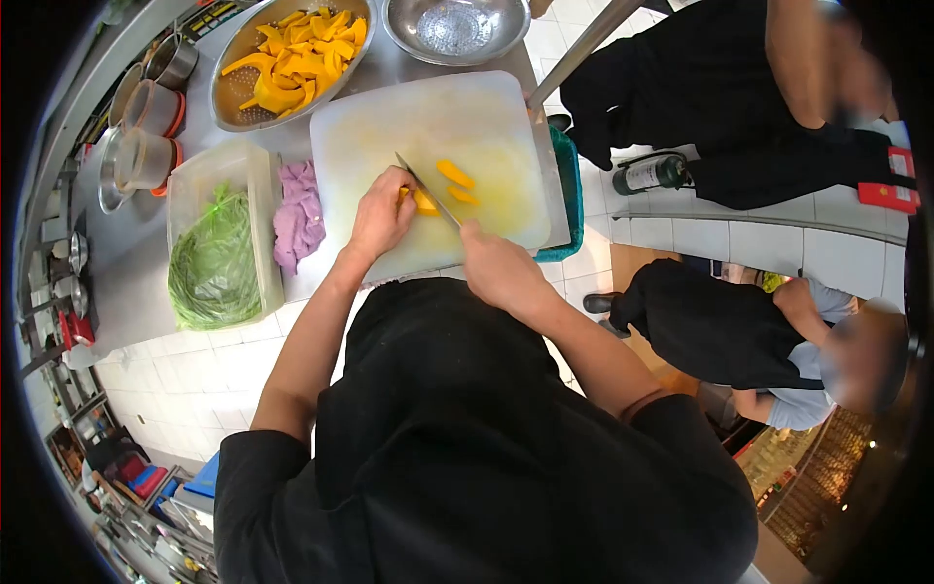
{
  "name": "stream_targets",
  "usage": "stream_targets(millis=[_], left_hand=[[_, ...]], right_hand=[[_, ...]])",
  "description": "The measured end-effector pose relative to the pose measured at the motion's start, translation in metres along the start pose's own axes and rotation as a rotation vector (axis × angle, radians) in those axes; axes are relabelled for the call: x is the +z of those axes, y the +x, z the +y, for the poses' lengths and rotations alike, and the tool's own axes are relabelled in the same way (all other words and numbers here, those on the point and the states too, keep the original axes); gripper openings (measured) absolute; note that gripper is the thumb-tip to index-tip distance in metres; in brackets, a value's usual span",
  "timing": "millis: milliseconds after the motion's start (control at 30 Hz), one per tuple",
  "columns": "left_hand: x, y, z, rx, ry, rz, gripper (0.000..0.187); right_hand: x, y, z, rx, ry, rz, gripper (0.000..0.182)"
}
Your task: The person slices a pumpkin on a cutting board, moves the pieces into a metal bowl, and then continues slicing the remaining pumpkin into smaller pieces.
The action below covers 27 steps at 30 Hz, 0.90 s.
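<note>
A white cutting board [360,136] lies on the steel counter. On it, my right hand [499,268] grips a kitchen knife [428,188], its blade pointing away and to the left. My left hand [382,211] is closed, fingers curled down on a piece of orange-yellow pumpkin [424,202] right beside the blade. The fingers partly cover that piece. Two cut pumpkin slices [454,174] lie apart to the right of the knife. Above the board, a perforated steel colander [232,97] holds many pumpkin wedges [292,60].
A purple cloth [298,216] lies left of the board, beside a clear plastic tub [268,243] of bagged greens [219,263]. A metal bowl [457,29] stands at the back. A teal basket [566,195] sits below the counter's right edge. Two people in dark clothes are at right.
</note>
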<state>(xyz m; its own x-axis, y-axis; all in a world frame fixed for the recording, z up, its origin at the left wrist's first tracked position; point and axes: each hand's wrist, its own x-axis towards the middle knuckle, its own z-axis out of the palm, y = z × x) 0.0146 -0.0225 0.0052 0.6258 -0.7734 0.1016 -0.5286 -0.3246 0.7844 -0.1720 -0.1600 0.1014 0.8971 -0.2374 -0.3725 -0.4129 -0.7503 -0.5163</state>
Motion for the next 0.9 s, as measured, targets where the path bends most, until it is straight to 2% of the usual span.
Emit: stream_targets(millis=[100, 200, 267, 400, 500, 633, 700, 800, 833, 900], left_hand=[[-0.002, 0.001, 0.0, 0.034, -0.024, -0.018, 0.016], [-0.004, 0.0, -0.002, 0.02, -0.057, -0.048, 0.017], [0.001, -0.002, -0.006, 0.069, -0.073, 0.006, 0.017], [0.002, -0.003, -0.005, 0.02, -0.06, -0.017, 0.017], [0.002, -0.007, -0.005, 0.046, -0.054, 0.018, 0.017], [0.003, -0.008, -0.007, 0.078, -0.092, 0.036, 0.016], [-0.003, -0.007, -0.003, 0.005, -0.116, 0.035, 0.018], [-0.023, -0.01, -0.003, 0.159, 0.055, 0.104, 0.018], [-0.03, -0.014, -0.006, 0.157, 0.053, 0.099, 0.018], [-0.043, -0.015, -0.011, -0.054, -0.139, -0.172, 0.016]], right_hand=[[0.037, 0.051, 0.011, 0.01, 0.065, 0.036, 0.019], [0.026, 0.069, 0.002, 0.0, 0.05, 0.049, 0.02], [0.016, 0.06, -0.001, -0.024, 0.047, 0.045, 0.02], [-0.01, 0.016, -0.007, -0.017, 0.026, -0.026, 0.022], [0.0, 0.01, -0.007, 0.019, 0.059, -0.055, 0.023], [0.052, 0.068, 0.007, 0.06, 0.167, -0.008, 0.027], [0.055, 0.083, 0.009, -0.03, 0.251, 0.124, 0.024], [0.049, 0.076, 0.018, -0.019, 0.168, 0.071, 0.032], [0.046, 0.069, 0.017, -0.014, 0.17, 0.069, 0.032], [0.032, 0.06, 0.012, 0.02, 0.114, 0.045, 0.034]])
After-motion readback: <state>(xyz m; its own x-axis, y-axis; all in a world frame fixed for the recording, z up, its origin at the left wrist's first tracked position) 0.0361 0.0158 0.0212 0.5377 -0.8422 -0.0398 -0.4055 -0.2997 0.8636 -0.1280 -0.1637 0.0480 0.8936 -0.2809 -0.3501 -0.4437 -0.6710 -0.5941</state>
